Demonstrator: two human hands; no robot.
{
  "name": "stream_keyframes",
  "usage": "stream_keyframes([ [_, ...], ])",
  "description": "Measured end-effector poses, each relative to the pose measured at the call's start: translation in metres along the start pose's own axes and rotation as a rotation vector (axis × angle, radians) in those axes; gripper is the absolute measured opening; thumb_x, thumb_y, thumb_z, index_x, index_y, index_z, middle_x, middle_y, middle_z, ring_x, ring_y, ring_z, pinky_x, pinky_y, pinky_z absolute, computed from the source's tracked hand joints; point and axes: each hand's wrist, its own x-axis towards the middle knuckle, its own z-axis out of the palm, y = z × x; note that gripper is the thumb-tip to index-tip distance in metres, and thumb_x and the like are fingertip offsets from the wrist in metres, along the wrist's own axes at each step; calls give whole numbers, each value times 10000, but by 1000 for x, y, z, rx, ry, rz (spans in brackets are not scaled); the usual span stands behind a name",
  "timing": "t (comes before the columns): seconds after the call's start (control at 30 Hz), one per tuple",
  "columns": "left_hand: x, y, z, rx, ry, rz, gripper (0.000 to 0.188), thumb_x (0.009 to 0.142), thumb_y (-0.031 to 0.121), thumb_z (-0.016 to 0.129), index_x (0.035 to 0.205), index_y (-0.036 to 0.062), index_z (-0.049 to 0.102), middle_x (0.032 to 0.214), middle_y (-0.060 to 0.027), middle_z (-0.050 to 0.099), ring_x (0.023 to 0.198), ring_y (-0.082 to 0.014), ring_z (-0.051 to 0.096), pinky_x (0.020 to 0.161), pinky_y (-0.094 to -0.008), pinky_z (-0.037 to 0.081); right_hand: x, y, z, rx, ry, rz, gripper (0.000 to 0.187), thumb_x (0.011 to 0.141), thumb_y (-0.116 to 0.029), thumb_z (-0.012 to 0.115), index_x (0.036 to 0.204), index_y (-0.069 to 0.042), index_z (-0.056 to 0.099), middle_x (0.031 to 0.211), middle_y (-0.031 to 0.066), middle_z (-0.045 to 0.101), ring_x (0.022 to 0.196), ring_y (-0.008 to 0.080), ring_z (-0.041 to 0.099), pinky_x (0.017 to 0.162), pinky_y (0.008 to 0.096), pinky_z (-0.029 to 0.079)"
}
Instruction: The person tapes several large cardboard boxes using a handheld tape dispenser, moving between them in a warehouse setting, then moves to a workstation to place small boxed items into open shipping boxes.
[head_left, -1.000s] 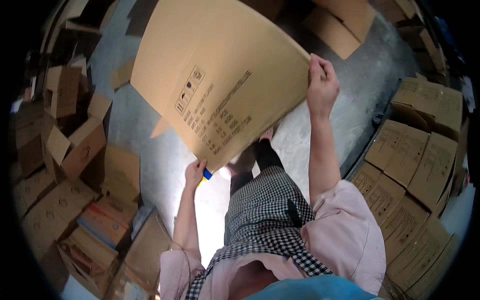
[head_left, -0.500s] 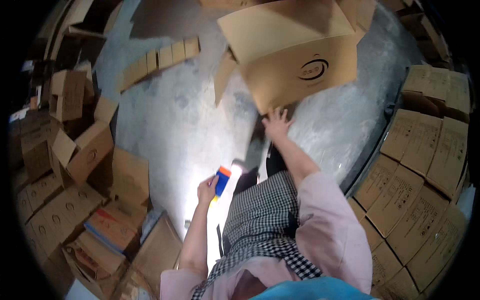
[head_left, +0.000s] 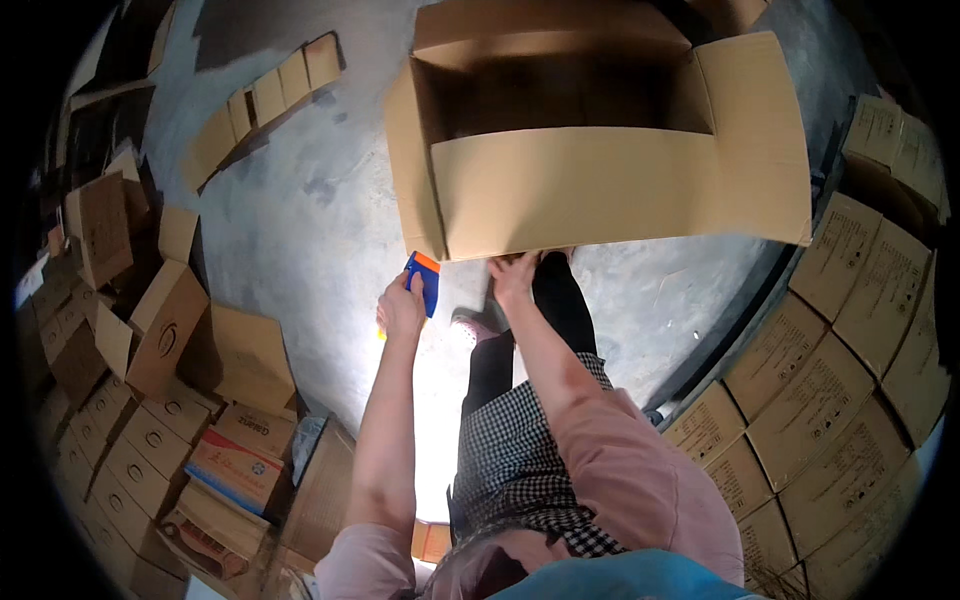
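Observation:
A large cardboard box [head_left: 575, 195] stands in front of me with its top open and its flaps folded outward. My left hand [head_left: 402, 305] is closed around a blue hand-held tool [head_left: 427, 283] with an orange end and a yellow part, just below the box's near left corner. Its exact kind cannot be made out. My right hand [head_left: 513, 277] is at the lower edge of the near flap, fingers apart, their tips partly hidden beneath it. I see no firm grip there.
Stacked closed cartons [head_left: 800, 400] line the right side beside a dark rail [head_left: 740, 320]. Opened and closed cartons [head_left: 150, 430] crowd the left. A folded cardboard strip [head_left: 268, 100] lies on the grey floor [head_left: 330, 200] at the far left.
The box has turned from tilted, showing its printed side, to showing its open top. My right hand has drawn back toward me; my left hand has moved forward with the blue tool.

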Motion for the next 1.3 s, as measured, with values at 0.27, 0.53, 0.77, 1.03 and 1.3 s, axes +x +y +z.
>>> stream_keyframes([
  [0.27, 9, 55, 10, 356, -127, 37, 433, 923, 467, 515, 1139, 135, 688, 1043, -193, 691, 1009, -354, 657, 872, -454, 508, -62, -135, 38, -776, -307, -832, 700, 979, -127, 533, 1526, -47, 102, 1546, 239, 229, 1341, 299, 416, 997, 288, 418],
  [0.53, 103, 110, -6, 183, -20, 272, 670, 884, 656, 484, 1408, 238, 468, 1006, -223, 683, 960, -414, 651, 820, -488, 511, 4, -243, 186, -1934, -414, -1691, 631, 902, -388, 566, 1485, -276, 351, 1606, 89, 125, 1438, 489, 46, 1130, 648, 128],
  [0.77, 192, 207, -70, 330, 31, 284, 859, 829, 680, 557, 1481, 167, 334, 1050, -215, 681, 993, -398, 648, 845, -478, 507, 57, -259, 237, -1945, -467, -1761, 763, 841, -479, 607, 1491, -190, 332, 1598, 97, 148, 1455, 420, 94, 1137, 613, 189],
  [1.03, 315, 192, -136, 395, -58, 529, 797, 825, 418, 670, 1483, 127, 327, 1094, -211, 670, 1060, -346, 632, 872, -464, 497, 96, -413, 219, -1343, 485, -1625, 1383, 586, -726, 752, 1523, -30, 12, 1569, 268, 23, 1444, 451, 60, 1167, 554, 122],
  [1.3, 409, 169, -82, 585, 147, 581, 457, 923, 233, 501, 1316, 2, 473, 1004, -256, 656, 937, -434, 619, 808, -523, 480, 158, -505, 179, -851, -37, -1297, 789, 732, -419, 823, 1296, 0, 463, 1230, 167, 584, 1143, 304, 556, 965, 417, 436],
])
